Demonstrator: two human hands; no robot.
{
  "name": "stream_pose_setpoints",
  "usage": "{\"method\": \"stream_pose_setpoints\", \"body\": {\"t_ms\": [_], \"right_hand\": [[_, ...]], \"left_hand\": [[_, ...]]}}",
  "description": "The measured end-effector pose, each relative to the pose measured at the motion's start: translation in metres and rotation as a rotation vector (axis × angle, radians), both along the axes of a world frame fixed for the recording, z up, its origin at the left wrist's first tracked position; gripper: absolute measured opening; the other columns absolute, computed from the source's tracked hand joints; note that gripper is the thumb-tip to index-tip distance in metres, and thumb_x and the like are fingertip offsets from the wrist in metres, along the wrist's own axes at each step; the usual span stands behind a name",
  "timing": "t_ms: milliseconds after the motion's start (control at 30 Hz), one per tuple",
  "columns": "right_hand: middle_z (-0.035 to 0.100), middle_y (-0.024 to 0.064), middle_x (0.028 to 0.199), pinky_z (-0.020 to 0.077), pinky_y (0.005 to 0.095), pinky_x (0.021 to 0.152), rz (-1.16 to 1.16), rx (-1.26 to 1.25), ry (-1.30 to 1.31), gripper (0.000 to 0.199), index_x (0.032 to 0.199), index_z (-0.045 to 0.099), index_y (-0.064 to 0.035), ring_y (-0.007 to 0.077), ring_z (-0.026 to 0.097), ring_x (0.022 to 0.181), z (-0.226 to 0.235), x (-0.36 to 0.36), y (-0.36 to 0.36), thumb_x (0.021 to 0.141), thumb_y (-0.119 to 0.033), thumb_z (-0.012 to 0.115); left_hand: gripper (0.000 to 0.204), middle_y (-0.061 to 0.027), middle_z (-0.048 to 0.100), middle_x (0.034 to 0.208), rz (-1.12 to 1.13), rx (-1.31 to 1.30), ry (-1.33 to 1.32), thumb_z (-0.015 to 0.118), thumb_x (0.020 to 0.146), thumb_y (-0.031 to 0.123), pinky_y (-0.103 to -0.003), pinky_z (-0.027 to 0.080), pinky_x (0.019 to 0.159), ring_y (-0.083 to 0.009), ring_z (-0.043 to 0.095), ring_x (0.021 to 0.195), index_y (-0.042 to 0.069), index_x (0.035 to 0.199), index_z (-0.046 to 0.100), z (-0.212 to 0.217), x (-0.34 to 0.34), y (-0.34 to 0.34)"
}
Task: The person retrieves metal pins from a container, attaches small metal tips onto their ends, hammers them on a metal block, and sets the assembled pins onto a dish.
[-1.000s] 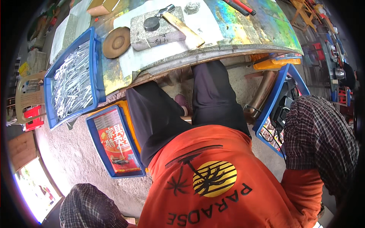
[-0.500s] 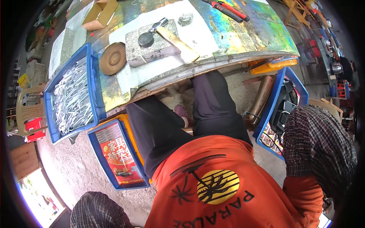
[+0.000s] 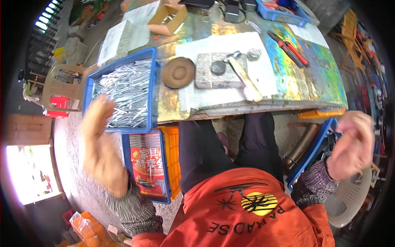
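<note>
My left hand (image 3: pixel 100 144), smeared by motion, is raised at the near left corner of a blue tray (image 3: pixel 154 86). Its fingers look stretched out and nothing shows in them. Thin silvery metal rods (image 3: pixel 127 92) fill that tray. Off to the right, my right hand (image 3: pixel 353 142) hangs in the air with curved, blurred fingers, and whether they hold anything is unclear. On the table, a hammer (image 3: pixel 245 78) rests across a stone block (image 3: pixel 218 82) next to a round black piece (image 3: pixel 218 68). A brown round disc (image 3: pixel 178 73) lies left of the block.
Red-handled cutters (image 3: pixel 290 49) and a small clear lump (image 3: pixel 254 54) lie on the table (image 3: pixel 321 82). An open cardboard box (image 3: pixel 166 20) and another blue tray (image 3: pixel 284 16) stand farther back. Below are a lower blue tray (image 3: pixel 166 181), an orange crate (image 3: pixel 173 160) and a plastic chair (image 3: pixel 349 201).
Both hands have come up into view, the left by the rod tray and the right at the right side. The view has shifted, showing more of the table's far side.
</note>
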State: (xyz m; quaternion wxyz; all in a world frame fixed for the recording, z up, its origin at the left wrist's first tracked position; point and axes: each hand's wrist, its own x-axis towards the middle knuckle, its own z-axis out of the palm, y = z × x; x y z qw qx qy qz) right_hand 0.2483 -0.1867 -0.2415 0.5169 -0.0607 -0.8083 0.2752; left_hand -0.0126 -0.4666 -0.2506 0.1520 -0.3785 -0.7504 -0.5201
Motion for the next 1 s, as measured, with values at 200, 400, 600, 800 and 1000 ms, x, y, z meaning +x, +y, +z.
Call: {"method": "stream_pose_setpoints", "body": {"t_ms": [200,400,600,800,1000], "right_hand": [[0.056,0.0067,0.077,0.0385,0.0223,0.059,-0.009,-0.231,-0.350,0.015,0.093,0.063,0.0046,0.0123,0.051,0.064,-0.039,-0.036,0.009,0.079,-0.001,0.061],[0.056,0.0071,0.074,0.0398,0.0240,0.060,0.024,-0.315,-0.472,0.012,0.091,0.063,0.0044,0.0131,0.051,0.064,-0.066,-0.052,0.020,0.081,-0.001,0.061],[0.056,0.0072,0.072,0.0402,0.0246,0.057,0.033,-0.280,-0.526,0.012,0.091,0.063,0.0044,0.0133,0.051,0.062,-0.071,-0.051,0.025,0.080,-0.002,0.062],[0.057,0.0065,0.071,0.0397,0.0245,0.055,-0.030,-0.279,-0.534,0.011,0.089,0.064,0.0025,0.0125,0.051,0.059,-0.087,-0.044,0.024,0.080,-0.003,0.063],[0.058,0.0097,0.071,0.0411,0.0291,0.053,-0.033,-0.232,-0.550,0.009,0.087,0.063,0.0009,0.0196,0.054,0.058,-0.095,-0.065,0.010,0.079,-0.004,0.064]], "left_hand": [[0.023,-0.0140,0.064,0.089,0.248,-0.456,-0.041,0.059,0.083,0.005,-0.030,0.048,0.072,-0.0211,0.062,0.076,0.001,0.105,0.065,-0.072,-0.080,-0.035],[0.022,-0.0149,0.064,0.090,0.242,-0.661,0.013,0.060,0.079,0.005,-0.037,0.049,0.072,-0.0312,0.062,0.077,0.004,0.100,0.066,-0.094,-0.135,-0.008],[0.015,-0.0127,0.065,0.087,0.268,-0.909,0.298,0.059,0.077,0.008,-0.042,0.049,0.070,-0.0337,0.061,0.081,0.008,0.090,0.067,-0.119,-0.182,0.017],[0.015,-0.0096,0.063,0.090,0.289,-0.872,0.358,0.056,0.077,0.005,-0.040,0.049,0.070,-0.0297,0.060,0.084,0.009,0.088,0.065,-0.141,-0.178,0.018],[0.018,-0.0079,0.060,0.090,0.334,-0.843,0.439,0.056,0.076,0.002,-0.039,0.048,0.071,-0.0271,0.060,0.084,0.008,0.091,0.064,-0.147,-0.176,0.013]]}}
